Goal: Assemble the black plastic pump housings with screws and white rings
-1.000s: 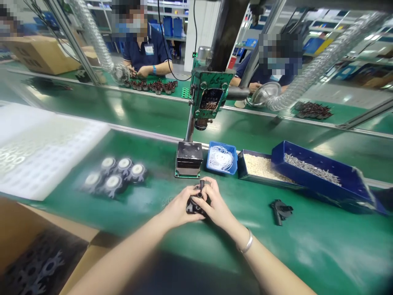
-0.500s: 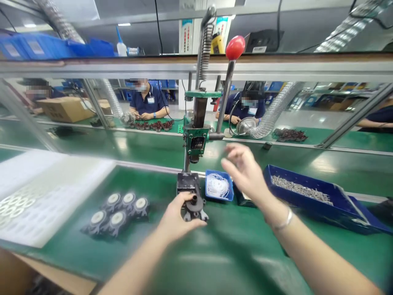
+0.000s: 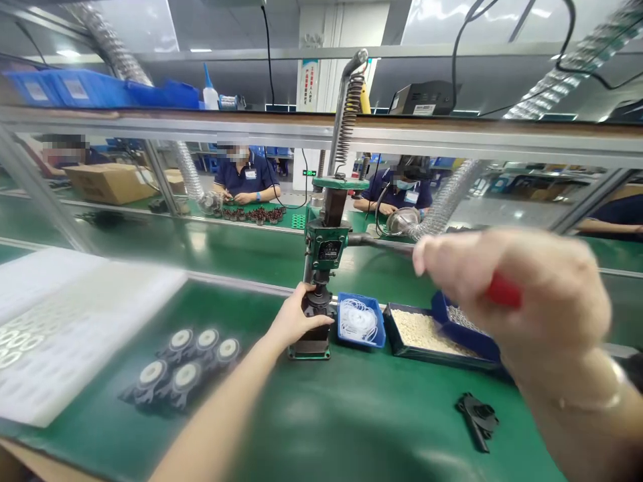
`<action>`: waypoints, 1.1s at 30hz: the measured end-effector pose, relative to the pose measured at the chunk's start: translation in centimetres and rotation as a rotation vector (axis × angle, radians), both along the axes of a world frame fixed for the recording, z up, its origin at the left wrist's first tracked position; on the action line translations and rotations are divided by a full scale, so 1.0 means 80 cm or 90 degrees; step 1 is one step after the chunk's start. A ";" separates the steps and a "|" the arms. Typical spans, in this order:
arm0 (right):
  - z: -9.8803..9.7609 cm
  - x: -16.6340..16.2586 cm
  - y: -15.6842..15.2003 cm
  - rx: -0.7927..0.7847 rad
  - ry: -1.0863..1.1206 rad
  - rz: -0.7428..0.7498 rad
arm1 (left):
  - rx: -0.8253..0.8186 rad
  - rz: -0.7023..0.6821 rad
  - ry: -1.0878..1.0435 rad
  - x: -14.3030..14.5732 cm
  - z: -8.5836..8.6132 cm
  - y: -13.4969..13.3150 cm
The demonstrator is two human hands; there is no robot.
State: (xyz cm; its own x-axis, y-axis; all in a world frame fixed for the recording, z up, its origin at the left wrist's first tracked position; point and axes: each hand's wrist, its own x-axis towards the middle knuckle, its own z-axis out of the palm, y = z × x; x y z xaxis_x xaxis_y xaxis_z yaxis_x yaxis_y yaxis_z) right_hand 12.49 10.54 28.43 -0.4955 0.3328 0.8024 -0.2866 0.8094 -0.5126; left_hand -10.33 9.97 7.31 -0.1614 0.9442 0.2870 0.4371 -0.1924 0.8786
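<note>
My left hand (image 3: 291, 320) is closed round a dark plastic part (image 3: 318, 302) on the base of the green hand press (image 3: 329, 249). The press ram comes down onto the top of this part, and my thumb and fingers hold its sides. At the right, my right hand (image 3: 552, 288), blurred by motion, is wrapped round the red knob (image 3: 505, 289) of the press lever (image 3: 384, 244). The lever lies nearly level, pointing right. Most of the knob is hidden by my fingers.
Several black parts with white rings (image 3: 187, 376) stand at left, beside a white sheet (image 3: 95, 328). Right of the press are a blue tray of white rings (image 3: 358, 321), a tray of cream pieces (image 3: 422, 331) and a blue metal-pin bin (image 3: 465, 318). A black part (image 3: 477, 415) lies front right.
My right hand has taken hold of the lever knob and swung it from upright down to the right. The ram is lower, and my left hand has moved the part under it.
</note>
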 end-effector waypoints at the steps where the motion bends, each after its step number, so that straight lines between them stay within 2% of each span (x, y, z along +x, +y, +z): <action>1: -0.013 0.007 -0.010 0.025 -0.059 0.010 | -0.004 -0.006 -0.007 -0.002 0.000 0.001; 3: -0.032 0.015 -0.021 0.059 -0.143 0.005 | -0.006 -0.016 -0.013 -0.006 -0.002 0.001; 5: -0.041 0.014 -0.027 0.056 -0.163 -0.017 | 0.000 -0.020 -0.017 -0.009 -0.003 0.001; 8: -0.058 0.009 -0.030 0.046 -0.151 -0.033 | 0.003 -0.017 -0.019 -0.011 -0.006 0.000; 14: -0.115 0.005 -0.027 0.120 -0.051 -0.022 | 0.000 -0.008 -0.020 -0.010 -0.009 0.002; 22: -0.126 -0.008 -0.027 0.131 0.075 -0.031 | 0.016 0.003 -0.018 -0.012 -0.018 0.005; 25: -0.118 -0.006 -0.026 0.151 0.069 -0.013 | 0.020 0.007 -0.014 -0.013 -0.014 0.008; 27: -0.101 -0.003 -0.025 0.157 0.049 -0.015 | 0.023 0.009 -0.008 -0.012 -0.007 0.005; 30: -0.059 -0.005 -0.019 0.116 0.072 -0.108 | 0.029 0.006 0.008 0.001 -0.003 -0.019; 33: -0.009 -0.020 0.002 0.096 0.138 -0.165 | 0.033 -0.030 0.023 0.033 -0.024 -0.065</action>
State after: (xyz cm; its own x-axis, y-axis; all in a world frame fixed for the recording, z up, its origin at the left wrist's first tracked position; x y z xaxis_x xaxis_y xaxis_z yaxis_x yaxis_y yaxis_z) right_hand 10.87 10.73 27.74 -0.2234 0.2946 0.9291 -0.1518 0.9311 -0.3317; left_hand -7.71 4.79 5.43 -0.1064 0.9342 0.3405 0.4575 -0.2580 0.8510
